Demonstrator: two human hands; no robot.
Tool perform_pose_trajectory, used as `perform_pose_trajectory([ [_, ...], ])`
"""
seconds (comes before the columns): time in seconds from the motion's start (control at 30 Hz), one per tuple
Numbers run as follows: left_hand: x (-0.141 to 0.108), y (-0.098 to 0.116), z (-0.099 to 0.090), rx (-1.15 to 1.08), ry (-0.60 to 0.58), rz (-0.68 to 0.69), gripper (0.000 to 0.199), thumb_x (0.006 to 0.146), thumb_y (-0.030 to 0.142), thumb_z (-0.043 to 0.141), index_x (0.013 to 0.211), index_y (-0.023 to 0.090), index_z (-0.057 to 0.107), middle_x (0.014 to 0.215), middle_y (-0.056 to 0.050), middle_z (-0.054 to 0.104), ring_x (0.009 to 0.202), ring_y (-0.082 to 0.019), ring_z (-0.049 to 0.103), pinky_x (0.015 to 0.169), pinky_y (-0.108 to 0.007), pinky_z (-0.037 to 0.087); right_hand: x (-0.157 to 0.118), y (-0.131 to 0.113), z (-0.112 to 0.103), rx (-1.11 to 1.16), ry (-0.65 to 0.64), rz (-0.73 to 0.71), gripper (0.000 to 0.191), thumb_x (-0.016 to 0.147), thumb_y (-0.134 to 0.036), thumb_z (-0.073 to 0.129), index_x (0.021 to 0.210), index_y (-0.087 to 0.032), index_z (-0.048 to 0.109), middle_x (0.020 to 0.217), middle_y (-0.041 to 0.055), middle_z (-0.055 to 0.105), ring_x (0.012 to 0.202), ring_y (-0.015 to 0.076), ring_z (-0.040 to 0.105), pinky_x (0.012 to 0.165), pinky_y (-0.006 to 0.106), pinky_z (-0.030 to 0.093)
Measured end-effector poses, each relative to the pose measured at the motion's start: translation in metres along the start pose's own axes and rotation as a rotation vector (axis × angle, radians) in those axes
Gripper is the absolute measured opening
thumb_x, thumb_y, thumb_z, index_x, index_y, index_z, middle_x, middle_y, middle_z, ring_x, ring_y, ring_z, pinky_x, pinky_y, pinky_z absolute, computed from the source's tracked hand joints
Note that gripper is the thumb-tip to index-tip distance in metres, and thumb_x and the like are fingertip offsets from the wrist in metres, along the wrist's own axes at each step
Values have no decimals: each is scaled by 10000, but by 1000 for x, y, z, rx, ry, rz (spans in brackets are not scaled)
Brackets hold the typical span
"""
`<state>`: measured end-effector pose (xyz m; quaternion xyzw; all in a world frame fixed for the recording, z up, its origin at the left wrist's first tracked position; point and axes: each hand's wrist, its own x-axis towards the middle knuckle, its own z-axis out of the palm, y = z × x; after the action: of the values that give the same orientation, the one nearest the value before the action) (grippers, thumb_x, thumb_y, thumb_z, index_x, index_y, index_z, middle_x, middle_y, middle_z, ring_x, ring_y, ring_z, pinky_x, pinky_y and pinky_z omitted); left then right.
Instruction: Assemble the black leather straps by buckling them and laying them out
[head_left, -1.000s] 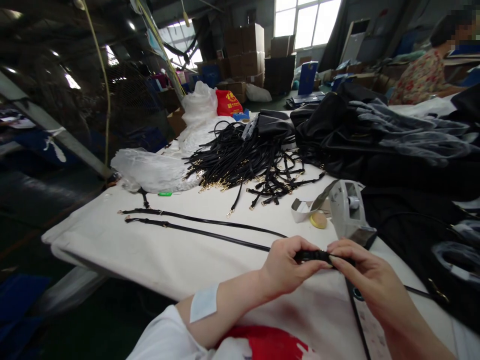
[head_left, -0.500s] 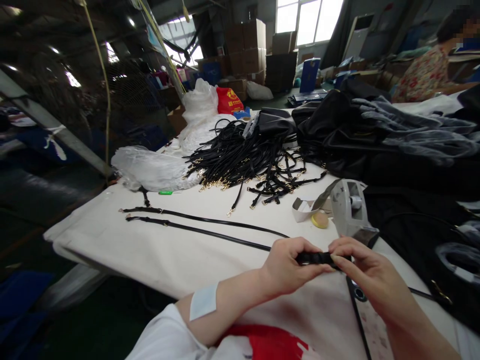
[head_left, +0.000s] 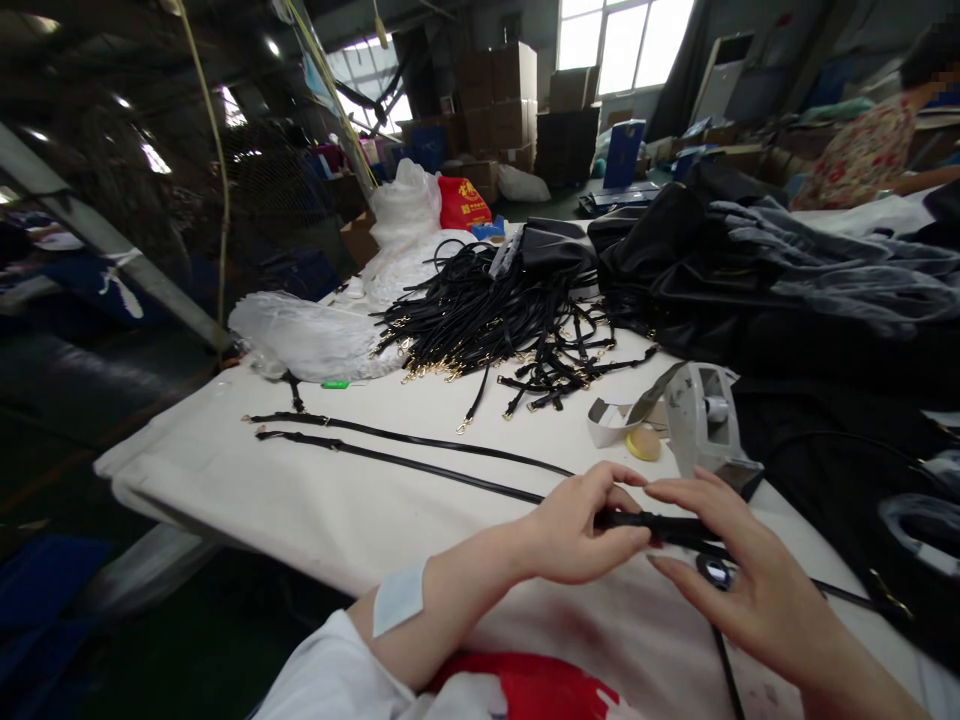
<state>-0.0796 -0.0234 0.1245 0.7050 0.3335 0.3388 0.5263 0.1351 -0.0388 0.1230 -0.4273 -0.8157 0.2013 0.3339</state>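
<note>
My left hand [head_left: 581, 528] is closed around a black strap [head_left: 664, 525], its thumb and fingers pinching the strap's near part. My right hand [head_left: 757, 575] sits just to the right, thumb and fingers spread on either side of the strap without closing on it. Two long black lengths of strap [head_left: 435, 470] run leftwards from my left hand across the white table [head_left: 300, 530], with metal fittings at their far ends. Under my right hand, another thin black length runs down toward the table's near edge. A small round dark object [head_left: 714, 571] shows beside my right palm.
A large heap of black straps [head_left: 480, 315] with gold clasps lies mid-table, shorter straps beside it. A white tape dispenser [head_left: 701, 415] and a yellow tape roll [head_left: 643, 444] stand beyond my hands. Black bags [head_left: 675, 250] are piled right; clear plastic [head_left: 307, 335] lies left.
My right hand has let go of the strap; its thumb and fingers have spread apart and moved slightly right. My left hand still holds the strap. The view has shifted a little.
</note>
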Motion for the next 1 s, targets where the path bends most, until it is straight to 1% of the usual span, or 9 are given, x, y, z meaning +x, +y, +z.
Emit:
perform_pose_trajectory([
  [0.13, -2, -1, -1, -208, 25, -82, 362, 927, 478, 445, 1091, 156, 465, 726, 7, 577, 565, -100, 459, 555, -223, 392, 4, -7, 5, -98, 22, -124, 266, 838, -277, 701, 1086, -318, 614, 947, -27, 733, 841, 201, 702, 1154, 521, 275],
  [0.23, -1, 0, -2, -100, 74, -105, 458, 951, 574, 358, 856, 162, 534, 655, 10, 523, 576, -106, 465, 564, -230, 386, 6, -9, 6, -104, 108, -148, 231, 830, -243, 703, 1041, -305, 630, 897, -26, 735, 773, 193, 700, 1133, 510, 311],
  [0.33, 2, 3, -4, 166, 70, -50, 496, 929, 560, 438, 667, 157, 560, 634, -8, 533, 610, -115, 490, 596, -235, 397, 9, -11, 6, -129, 146, -176, 219, 818, -225, 701, 1020, -295, 649, 884, -16, 735, 789, 204, 702, 1121, 513, 329],
  [0.43, 4, 3, -1, 297, 82, -3, 412, 892, 471, 546, 623, 160, 573, 626, -13, 552, 602, -116, 502, 585, -233, 390, 11, -12, 9, -179, 119, -201, 221, 824, -224, 684, 1033, -289, 651, 885, -14, 737, 788, 203, 702, 1119, 515, 324],
  [0.53, 4, 1, 4, 272, 32, 10, 395, 894, 401, 544, 581, 160, 530, 579, 7, 500, 576, -102, 463, 567, -226, 366, 12, -15, 13, -199, 67, -188, 159, 840, -250, 669, 995, -279, 648, 830, -25, 733, 712, 185, 689, 1112, 510, 328],
  [0.6, 3, 2, 3, 145, -37, -52, 437, 899, 458, 536, 583, 156, 515, 550, 25, 451, 543, -87, 412, 532, -215, 345, 10, -17, 14, -179, 30, -164, 79, 857, -269, 662, 934, -280, 649, 792, -39, 724, 682, 175, 678, 1112, 507, 329],
  [0.73, -2, 8, -18, -99, -65, -169, 511, 882, 597, 520, 650, 143, 547, 569, 23, 481, 515, -76, 399, 480, -203, 317, 2, -18, 7, -157, 125, -88, 121, 855, -345, 683, 948, -281, 640, 819, -25, 727, 732, 206, 687, 1104, 516, 352],
  [0.87, -11, 9, -52, -45, 27, -189, 513, 881, 579, 542, 618, 138, 539, 562, 22, 485, 523, -73, 394, 506, -203, 311, -9, -5, -6, -167, 223, -1, 157, 854, -406, 666, 952, -284, 649, 842, 10, 727, 900, 280, 684, 1072, 531, 396],
  [1.0, -15, 7, -64, 25, 50, -220, 525, 886, 569, 533, 578, 144, 510, 538, 24, 476, 506, -71, 370, 492, -211, 290, -8, 1, -6, -160, 134, 86, 220, 838, -463, 662, 953, -277, 676, 930, 48, 725, 1070, 331, 627, 998, 526, 455],
])
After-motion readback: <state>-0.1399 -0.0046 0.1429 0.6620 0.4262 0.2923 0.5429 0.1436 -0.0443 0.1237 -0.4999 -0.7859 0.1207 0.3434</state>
